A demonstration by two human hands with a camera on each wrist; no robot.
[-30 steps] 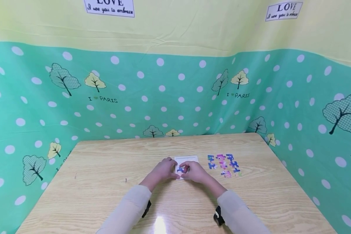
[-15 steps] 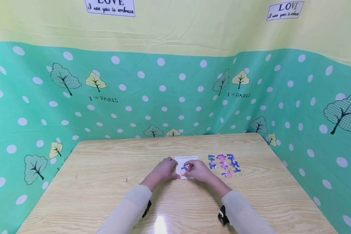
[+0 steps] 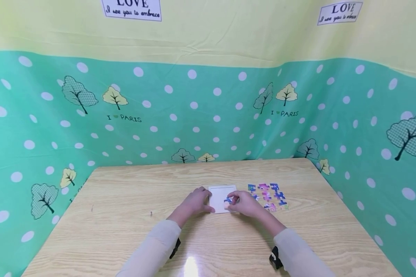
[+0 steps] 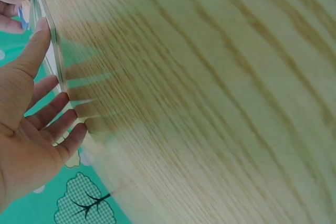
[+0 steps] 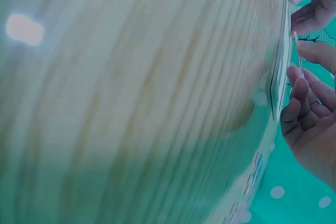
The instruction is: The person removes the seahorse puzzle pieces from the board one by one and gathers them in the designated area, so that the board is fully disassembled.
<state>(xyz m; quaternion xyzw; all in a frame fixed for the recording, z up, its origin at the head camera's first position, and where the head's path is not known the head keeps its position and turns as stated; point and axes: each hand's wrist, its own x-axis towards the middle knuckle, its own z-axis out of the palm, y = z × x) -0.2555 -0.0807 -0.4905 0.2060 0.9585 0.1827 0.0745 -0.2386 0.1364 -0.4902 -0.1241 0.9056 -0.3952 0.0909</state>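
Note:
My right hand (image 3: 245,203) pinches a jigsaw puzzle piece (image 3: 227,205), blue and pale, between thumb and fingers. It is held over the right part of a white square puzzle tray (image 3: 215,196), with its thin edge (image 5: 296,39) showing in the right wrist view. Part of the piece is hidden by the fingers. At the tray's left side rests my left hand (image 3: 196,201), its thumb at the near left corner and fingers along the left edge. The left wrist view shows those fingers (image 4: 50,109) spread and loosely bent.
Several colourful puzzle pieces (image 3: 265,191), pink, blue and purple, lie on the wooden table (image 3: 124,223) right of the tray. My right hand overlaps the nearest ones. A small dark mark (image 3: 151,213) shows at left. A dotted green curtain (image 3: 180,127) stands behind the table.
My right hand has moved right across the tray with the puzzle piece, baring more of the white surface. My left hand keeps its place at the left edge.

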